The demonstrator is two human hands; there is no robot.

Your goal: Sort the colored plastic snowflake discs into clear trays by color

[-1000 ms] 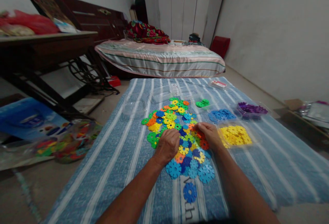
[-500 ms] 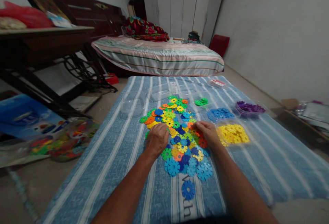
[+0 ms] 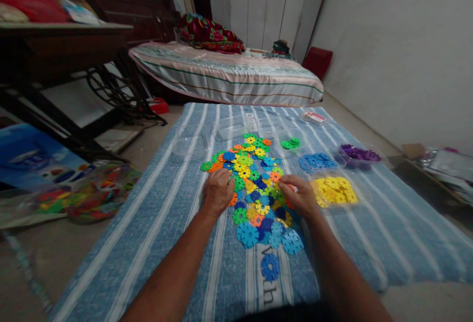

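A pile of notched plastic disc pieces (image 3: 244,171) in green, yellow, orange and blue spreads over the striped cloth. At its left side my left hand (image 3: 218,191) is closed with curled fingers; whatever they pinch is too hidden to name. On the right side of the pile my right hand (image 3: 300,195) has thumb and fingers together, and I cannot make out what is between them. Just beyond it stands a clear tub of yellow pieces (image 3: 336,190). One large blue disc (image 3: 270,267) lies apart, nearer to me.
Tubs of blue (image 3: 318,161), purple (image 3: 359,153) and green pieces (image 3: 290,143) stand at the right and back. Clear containers (image 3: 190,145) sit behind the pile, with a small labelled box (image 3: 314,117) farther off. A bed (image 3: 229,73) lies beyond the striped cloth (image 3: 162,203).
My left hand has shifted slightly left and toward the far side, uncovering an orange disc. My right hand stays by the pile's right edge. The view has tilted a little.
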